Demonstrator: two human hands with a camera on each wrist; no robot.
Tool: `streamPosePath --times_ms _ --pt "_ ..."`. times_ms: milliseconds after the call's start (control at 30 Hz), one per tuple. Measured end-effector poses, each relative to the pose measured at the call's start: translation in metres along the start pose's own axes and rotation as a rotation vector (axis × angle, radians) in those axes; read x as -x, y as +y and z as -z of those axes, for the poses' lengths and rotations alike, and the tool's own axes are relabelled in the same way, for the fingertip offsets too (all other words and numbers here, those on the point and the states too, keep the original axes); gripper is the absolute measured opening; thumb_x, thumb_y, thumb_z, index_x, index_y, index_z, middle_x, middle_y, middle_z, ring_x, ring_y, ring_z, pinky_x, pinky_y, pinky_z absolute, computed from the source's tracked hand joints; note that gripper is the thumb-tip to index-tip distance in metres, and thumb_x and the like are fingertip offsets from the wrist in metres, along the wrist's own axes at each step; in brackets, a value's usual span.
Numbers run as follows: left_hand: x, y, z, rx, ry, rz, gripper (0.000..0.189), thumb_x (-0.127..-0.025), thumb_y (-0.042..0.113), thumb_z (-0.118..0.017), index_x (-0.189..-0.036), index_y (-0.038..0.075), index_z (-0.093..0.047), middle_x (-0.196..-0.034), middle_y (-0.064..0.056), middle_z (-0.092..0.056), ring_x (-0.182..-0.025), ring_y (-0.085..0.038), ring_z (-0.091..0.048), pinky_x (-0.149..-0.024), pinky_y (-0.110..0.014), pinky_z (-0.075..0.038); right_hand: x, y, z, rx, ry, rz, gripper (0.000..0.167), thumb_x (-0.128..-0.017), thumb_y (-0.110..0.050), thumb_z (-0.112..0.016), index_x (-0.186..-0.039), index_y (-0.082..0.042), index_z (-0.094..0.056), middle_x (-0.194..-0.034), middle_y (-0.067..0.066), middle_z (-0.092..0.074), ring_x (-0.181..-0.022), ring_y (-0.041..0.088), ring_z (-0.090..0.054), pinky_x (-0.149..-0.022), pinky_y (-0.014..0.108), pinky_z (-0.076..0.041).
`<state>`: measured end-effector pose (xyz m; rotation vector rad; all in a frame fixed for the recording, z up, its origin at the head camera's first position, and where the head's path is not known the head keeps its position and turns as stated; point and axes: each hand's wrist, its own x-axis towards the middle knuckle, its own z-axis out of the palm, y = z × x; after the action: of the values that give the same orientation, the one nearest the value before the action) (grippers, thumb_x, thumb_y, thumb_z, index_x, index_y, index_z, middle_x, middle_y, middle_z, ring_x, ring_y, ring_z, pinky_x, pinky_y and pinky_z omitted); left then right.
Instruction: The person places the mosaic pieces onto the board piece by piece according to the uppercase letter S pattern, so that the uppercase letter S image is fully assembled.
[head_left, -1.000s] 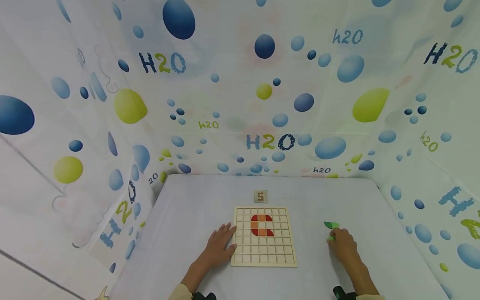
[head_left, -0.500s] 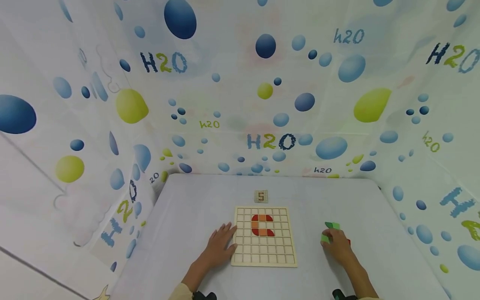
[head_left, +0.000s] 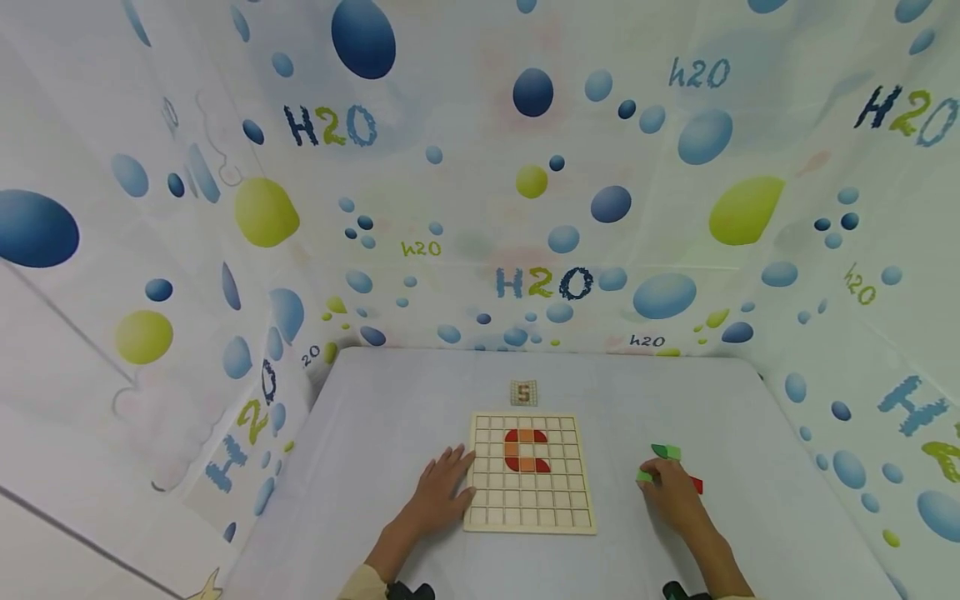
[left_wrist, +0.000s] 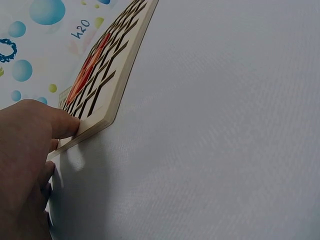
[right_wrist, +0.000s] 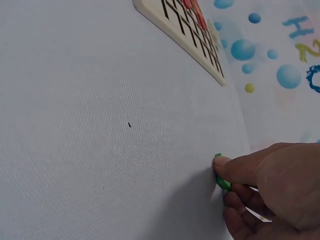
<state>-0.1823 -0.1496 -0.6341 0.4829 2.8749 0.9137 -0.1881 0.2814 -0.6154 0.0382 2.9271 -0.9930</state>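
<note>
A wooden grid board [head_left: 528,504] lies on the white table with red and orange tiles [head_left: 512,451] set in several cells as a C-like shape. My left hand [head_left: 438,492] rests at the board's left edge, fingers extended, thumb on the rim in the left wrist view. To the right of the board, my right hand [head_left: 672,493] pinches a small green tile [right_wrist: 223,181] between thumb and fingers. Just beyond that hand lie other green tiles [head_left: 672,452], dark and light. A red piece [head_left: 697,484] shows beside its right side, partly hidden.
A small card [head_left: 523,392] marked with an S-like or 5-like figure lies beyond the board. The white table [head_left: 390,400] ends at a curtain [head_left: 450,183] printed with bubbles and H2O lettering.
My right hand has shifted slightly left with the green tile, uncovering the red piece beside it. The left hand stays at the board's edge.
</note>
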Motion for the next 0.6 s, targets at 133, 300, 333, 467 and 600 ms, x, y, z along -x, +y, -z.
streamPosePath --times_ms 133,300,333,467,600 --pt "0.0 0.0 0.0 -0.001 -0.011 0.009 0.061 -0.105 0.026 -0.059 -0.16 0.008 -0.044 -0.169 -0.02 -0.037 -0.158 -0.044 -0.028 -0.125 -0.069 -0.021 0.001 -0.002 0.0 -0.01 0.005 -0.005 0.024 -0.097 -0.005 -0.071 -0.118 0.006 -0.069 -0.115 0.02 -0.065 -0.112 0.04 -0.066 -0.1 0.059 -0.055" --pt "-0.001 0.0 0.0 -0.014 -0.015 0.012 0.061 -0.104 0.025 -0.06 -0.16 0.008 -0.044 -0.168 -0.02 -0.037 -0.158 -0.044 -0.029 -0.125 -0.068 -0.021 -0.001 -0.005 -0.001 0.0 0.015 -0.004 0.025 -0.096 -0.006 -0.072 -0.117 0.006 -0.071 -0.115 0.021 -0.067 -0.112 0.04 -0.066 -0.1 0.059 -0.054" --pt "0.0 0.0 0.0 -0.016 -0.016 0.013 0.061 -0.104 0.025 -0.06 -0.16 0.008 -0.044 -0.168 -0.02 -0.037 -0.158 -0.044 -0.029 -0.125 -0.068 -0.022 -0.001 -0.005 -0.002 0.003 0.017 -0.005 0.025 -0.095 -0.006 -0.073 -0.117 0.006 -0.071 -0.114 0.021 -0.068 -0.112 0.04 -0.066 -0.099 0.059 -0.055" --pt "0.0 0.001 0.0 -0.018 -0.026 0.021 0.061 -0.105 0.026 -0.059 -0.161 0.009 -0.044 -0.169 -0.019 -0.037 -0.159 -0.043 -0.028 -0.126 -0.067 -0.022 -0.003 -0.008 -0.007 0.005 0.023 0.004 0.024 -0.093 -0.004 -0.076 -0.115 0.005 -0.073 -0.112 0.019 -0.07 -0.109 0.038 -0.067 -0.096 0.057 -0.057" --pt "0.001 0.002 0.001 -0.007 -0.015 0.014 0.061 -0.104 0.025 -0.06 -0.16 0.008 -0.044 -0.168 -0.02 -0.037 -0.158 -0.044 -0.029 -0.125 -0.069 -0.022 -0.005 -0.013 -0.014 0.001 0.024 0.016 0.024 -0.092 -0.004 -0.078 -0.114 0.003 -0.074 -0.107 0.014 -0.068 -0.102 0.031 -0.067 -0.092 0.053 -0.059"
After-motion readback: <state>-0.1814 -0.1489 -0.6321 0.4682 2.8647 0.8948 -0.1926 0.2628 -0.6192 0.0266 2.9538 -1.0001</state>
